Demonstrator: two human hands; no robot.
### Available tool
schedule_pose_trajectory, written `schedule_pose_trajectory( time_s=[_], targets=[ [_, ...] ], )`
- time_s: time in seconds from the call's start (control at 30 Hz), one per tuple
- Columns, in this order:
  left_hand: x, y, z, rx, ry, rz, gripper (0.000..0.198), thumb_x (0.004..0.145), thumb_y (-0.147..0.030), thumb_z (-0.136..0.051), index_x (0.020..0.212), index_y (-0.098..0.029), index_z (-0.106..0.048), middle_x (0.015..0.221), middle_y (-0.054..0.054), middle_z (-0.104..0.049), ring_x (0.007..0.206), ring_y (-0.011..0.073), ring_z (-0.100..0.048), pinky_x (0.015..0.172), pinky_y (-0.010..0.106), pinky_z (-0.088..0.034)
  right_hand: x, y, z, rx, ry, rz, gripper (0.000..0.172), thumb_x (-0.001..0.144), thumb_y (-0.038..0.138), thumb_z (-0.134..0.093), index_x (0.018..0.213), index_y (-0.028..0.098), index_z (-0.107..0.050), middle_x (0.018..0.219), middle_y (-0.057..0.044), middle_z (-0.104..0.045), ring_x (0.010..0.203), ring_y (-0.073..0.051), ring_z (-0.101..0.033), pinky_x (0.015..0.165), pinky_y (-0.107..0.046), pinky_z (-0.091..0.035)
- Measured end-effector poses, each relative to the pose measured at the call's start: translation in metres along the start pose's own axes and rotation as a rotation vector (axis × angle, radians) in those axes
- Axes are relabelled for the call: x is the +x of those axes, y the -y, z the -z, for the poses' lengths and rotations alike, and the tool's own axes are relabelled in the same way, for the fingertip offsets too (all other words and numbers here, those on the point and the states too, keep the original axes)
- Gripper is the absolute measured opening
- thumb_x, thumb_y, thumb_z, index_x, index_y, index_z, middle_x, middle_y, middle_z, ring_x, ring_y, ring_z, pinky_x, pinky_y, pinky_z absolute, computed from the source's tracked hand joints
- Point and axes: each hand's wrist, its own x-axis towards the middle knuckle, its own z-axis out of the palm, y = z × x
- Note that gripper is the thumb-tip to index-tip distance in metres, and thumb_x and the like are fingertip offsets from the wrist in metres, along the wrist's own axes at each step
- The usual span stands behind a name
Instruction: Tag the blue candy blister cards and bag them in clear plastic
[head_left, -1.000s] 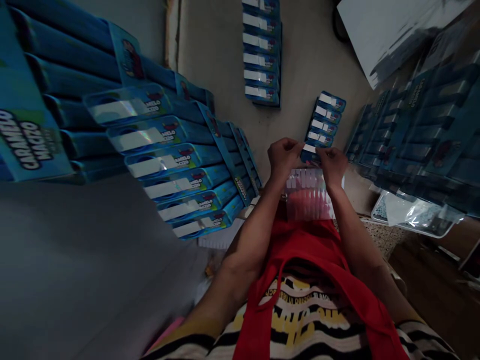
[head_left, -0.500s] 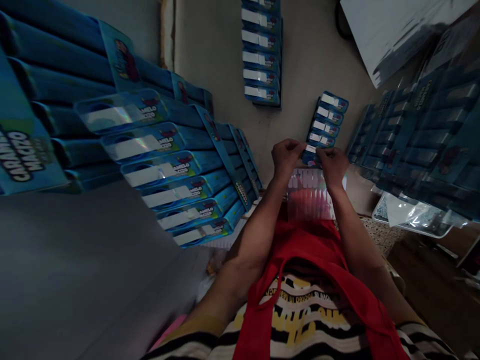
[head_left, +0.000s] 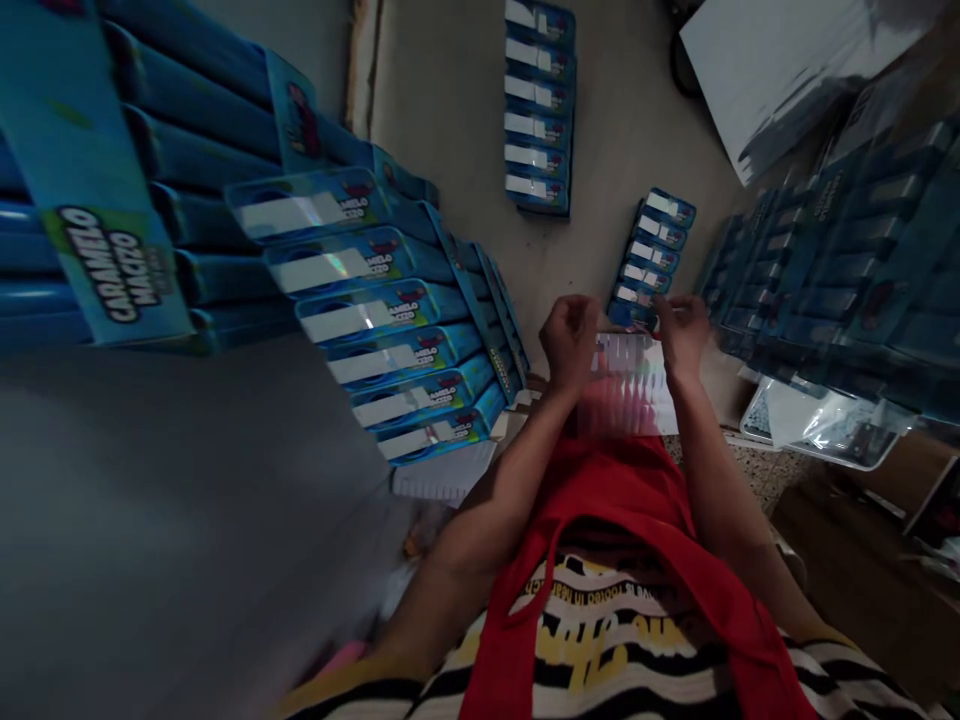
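My left hand point(head_left: 571, 340) has its fingers curled together at the upper left edge of a translucent sheet of pale strips point(head_left: 626, 400). Opposite it, at the sheet's upper right, my right hand point(head_left: 681, 330) is closed in a pinch. A thin line seems to run between the fingertips, but what they grip is too small and dark to make out. Just beyond the fingers lies a short row of blue boxes point(head_left: 651, 256) with white strips on their ends. The nearest box of that row is partly hidden by the hands.
Blue boxes labelled Caramelo Macizo point(head_left: 397, 305) are stacked high on the left. Another row of blue boxes point(head_left: 536, 128) lies farther back. Wrapped boxes point(head_left: 817, 270) fill the right side, above a clear tray point(head_left: 840, 430). White sheets point(head_left: 780, 70) lie at the back right.
Both hands have drawn back from the nearest blue box toward the strip sheet and moved slightly apart. That box now shows a white strip on its end. The view has shifted a little.
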Motion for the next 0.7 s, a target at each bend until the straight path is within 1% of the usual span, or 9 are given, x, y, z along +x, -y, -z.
schedule_pose_trajectory(
  time_s=[0.07, 0.13, 0.17, 0.23, 0.3, 0.37, 0.43, 0.57, 0.7],
  targets=[
    [-0.018, -0.007, 0.009, -0.054, 0.162, 0.175, 0.037, 0.088, -0.056, -0.073, 0.095, -0.019, -0.071, 0.081, 0.003, -0.071, 0.065, 0.0133, -0.065, 0.060, 0.024, -0.049, -0.009, 0.005, 0.000, 0.091, 0.015, 0.004, 0.035, 0.086, 0.056, -0.069, 0.088, 0.025, -0.055, 0.065, 0.006, -0.056, 0.064, -0.019, -0.060, 0.062, -0.030, -0.043],
    [-0.028, -0.008, 0.012, -0.148, 0.296, 0.362, 0.046, 0.080, -0.061, -0.079, 0.098, -0.018, -0.074, 0.085, 0.005, -0.074, 0.063, 0.0132, -0.065, 0.058, 0.025, -0.051, -0.016, 0.008, -0.002, 0.151, 0.042, -0.017, 0.038, 0.083, 0.059, -0.071, 0.088, 0.025, -0.055, 0.066, 0.005, -0.057, 0.063, -0.018, -0.059, 0.059, -0.029, -0.043],
    [-0.031, -0.008, 0.011, -0.193, 0.332, 0.417, 0.049, 0.075, -0.059, -0.084, 0.098, -0.018, -0.075, 0.086, 0.005, -0.075, 0.063, 0.0130, -0.066, 0.059, 0.025, -0.052, -0.019, 0.010, -0.003, 0.167, 0.062, -0.028, 0.039, 0.082, 0.060, -0.072, 0.089, 0.025, -0.055, 0.067, 0.005, -0.058, 0.063, -0.018, -0.060, 0.058, -0.029, -0.043],
    [-0.032, -0.004, 0.010, -0.249, 0.337, 0.448, 0.050, 0.064, -0.054, -0.091, 0.092, -0.017, -0.074, 0.081, 0.004, -0.073, 0.063, 0.0122, -0.065, 0.060, 0.024, -0.053, -0.023, 0.009, -0.003, 0.186, 0.096, -0.050, 0.042, 0.081, 0.063, -0.072, 0.090, 0.025, -0.056, 0.067, 0.005, -0.058, 0.064, -0.018, -0.060, 0.058, -0.028, -0.044],
    [-0.031, 0.001, 0.010, -0.261, 0.289, 0.429, 0.048, 0.061, -0.051, -0.093, 0.085, -0.017, -0.070, 0.074, 0.001, -0.070, 0.062, 0.0114, -0.064, 0.059, 0.023, -0.053, -0.027, 0.006, -0.001, 0.221, 0.128, -0.067, 0.045, 0.077, 0.063, -0.075, 0.093, 0.025, -0.055, 0.065, 0.006, -0.058, 0.063, -0.018, -0.060, 0.058, -0.028, -0.044],
    [-0.028, 0.006, 0.012, -0.248, 0.257, 0.404, 0.044, 0.066, -0.051, -0.090, 0.084, -0.018, -0.068, 0.072, 0.000, -0.068, 0.060, 0.0112, -0.063, 0.058, 0.023, -0.052, -0.031, 0.000, 0.004, 0.290, 0.172, -0.083, 0.051, 0.069, 0.058, -0.081, 0.097, 0.025, -0.055, 0.067, 0.007, -0.061, 0.064, -0.017, -0.062, 0.061, -0.028, -0.047],
    [-0.023, 0.010, 0.015, -0.209, 0.262, 0.370, 0.039, 0.071, -0.048, -0.087, 0.084, -0.018, -0.066, 0.070, -0.001, -0.067, 0.059, 0.0113, -0.062, 0.058, 0.023, -0.051, -0.033, -0.008, 0.008, 0.341, 0.190, -0.094, 0.057, 0.062, 0.051, -0.085, 0.101, 0.023, -0.055, 0.071, 0.006, -0.067, 0.068, -0.018, -0.067, 0.068, -0.031, -0.052],
    [-0.009, 0.010, 0.013, -0.089, 0.277, 0.234, 0.022, 0.081, -0.036, -0.077, 0.081, -0.020, -0.063, 0.069, -0.004, -0.062, 0.059, 0.0114, -0.058, 0.058, 0.023, -0.047, -0.030, -0.017, 0.003, 0.278, 0.094, -0.071, 0.050, 0.066, 0.049, -0.079, 0.100, 0.024, -0.053, 0.077, 0.002, -0.074, 0.078, -0.023, -0.075, 0.077, -0.035, -0.056],
    [0.008, 0.005, 0.001, 0.135, 0.167, 0.052, 0.016, 0.087, -0.031, -0.073, 0.079, -0.021, -0.062, 0.070, -0.003, -0.059, 0.066, 0.0132, -0.056, 0.062, 0.023, -0.042, -0.021, -0.014, -0.014, 0.188, -0.010, -0.022, 0.040, 0.070, 0.041, -0.076, 0.095, 0.025, -0.049, 0.076, 0.003, -0.073, 0.080, -0.022, -0.076, 0.077, -0.032, -0.057]
  ],
)
